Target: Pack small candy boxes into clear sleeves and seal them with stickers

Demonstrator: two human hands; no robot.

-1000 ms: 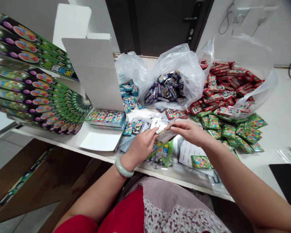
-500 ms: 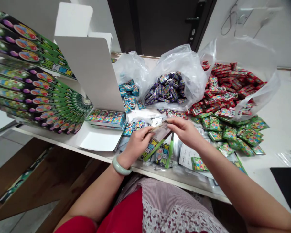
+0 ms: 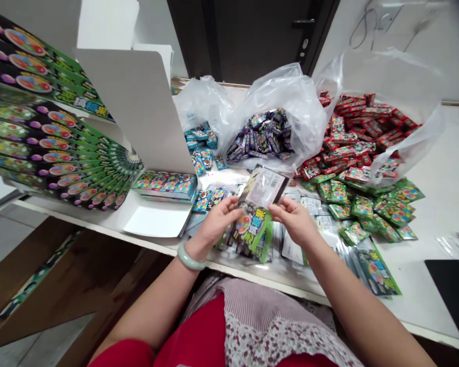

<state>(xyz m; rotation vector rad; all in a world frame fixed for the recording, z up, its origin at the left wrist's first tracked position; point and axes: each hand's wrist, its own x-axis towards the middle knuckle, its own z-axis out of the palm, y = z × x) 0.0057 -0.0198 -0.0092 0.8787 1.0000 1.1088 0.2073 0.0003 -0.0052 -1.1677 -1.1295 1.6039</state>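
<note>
Higher now, one glossy foil packet (image 3: 257, 211) pinched upright between left hand (image 3: 217, 223) and right hand (image 3: 294, 220)

Light: The room is bright and even, and the white table (image 3: 439, 214) looks pale.
Shadows: They are soft. The big white box flap (image 3: 133, 102) is a little grey.
Glare: White shine sits on the clear plastic bag (image 3: 286, 97) and the shiny packet (image 3: 265, 186).
Blur: The left hand (image 3: 214, 224) and right hand (image 3: 294, 219) look a bit soft.
Edges: The table edge bends, and the green boxes (image 3: 30, 66) far left look stretched.
</note>
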